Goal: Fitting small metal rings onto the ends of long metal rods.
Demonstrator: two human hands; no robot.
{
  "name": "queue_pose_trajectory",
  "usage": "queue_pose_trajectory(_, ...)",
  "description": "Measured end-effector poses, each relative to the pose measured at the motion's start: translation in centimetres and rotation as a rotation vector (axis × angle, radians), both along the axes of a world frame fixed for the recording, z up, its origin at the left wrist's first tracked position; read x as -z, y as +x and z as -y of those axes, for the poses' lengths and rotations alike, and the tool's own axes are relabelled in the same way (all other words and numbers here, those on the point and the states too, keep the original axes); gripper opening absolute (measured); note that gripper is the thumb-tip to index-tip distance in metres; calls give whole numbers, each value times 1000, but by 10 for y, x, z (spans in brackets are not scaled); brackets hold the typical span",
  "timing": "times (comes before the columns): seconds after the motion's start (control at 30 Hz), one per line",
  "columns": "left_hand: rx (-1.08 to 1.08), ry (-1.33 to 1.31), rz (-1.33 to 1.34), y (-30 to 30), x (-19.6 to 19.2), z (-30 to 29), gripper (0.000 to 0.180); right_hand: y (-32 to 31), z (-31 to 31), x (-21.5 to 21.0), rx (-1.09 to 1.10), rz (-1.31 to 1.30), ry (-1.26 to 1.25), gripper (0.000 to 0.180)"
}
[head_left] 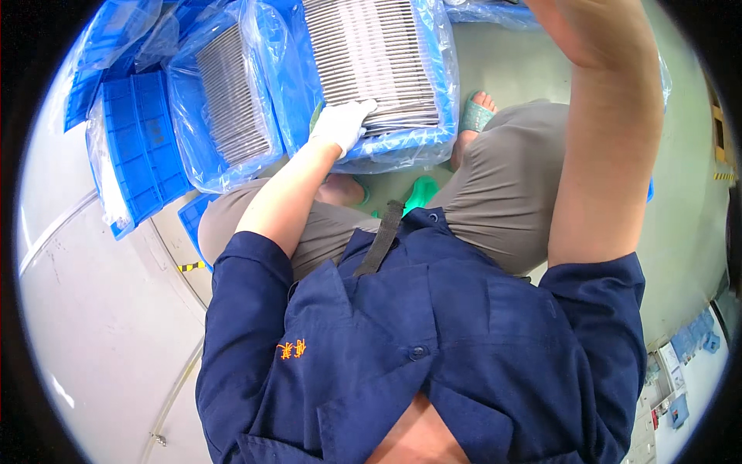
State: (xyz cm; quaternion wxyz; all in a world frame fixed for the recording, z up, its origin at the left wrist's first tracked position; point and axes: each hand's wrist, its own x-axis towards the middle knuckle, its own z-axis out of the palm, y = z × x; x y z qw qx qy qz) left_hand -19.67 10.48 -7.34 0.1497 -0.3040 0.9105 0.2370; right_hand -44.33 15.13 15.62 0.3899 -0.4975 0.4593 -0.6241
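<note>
slim metal rods (375, 66) fill much of the plastic-lined blue bin (448, 104) ahead of the person in the head view, just past the knees. as for how far the work has come, the visible part of this bin looks well stocked, and the second bin (180, 93), beside it on the left, also bears a long rank of rods. the upper edge cuts off the nearer rank, so how much is done and how much is left cannot be judged fully.

the rods look straight, silvery and thin, lying side by side across the bin with narrow dark lines between them; a paler, glossier band runs down the middle of the nearer rank. those closest to the person seem slightly less even.

the left hand (340, 127), in a white glove, rests at the near left corner of that rank, fingers low and close together against the rods; whether they grip one, i cannot tell. the right hand (576, 19), bare and blurred, is raised at the upper edge, its fingers out of sight.
</note>
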Motion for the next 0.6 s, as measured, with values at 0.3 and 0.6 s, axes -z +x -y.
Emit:
queue_pose_trajectory(0.3,83,-136,-36,-18,8,-8,51,-2,9,17,-31,-142,-17,34)
queue_pose_trajectory(0.6,126,136,-39,-34,27,-10,17,13,19,15,11,-214,75,30)
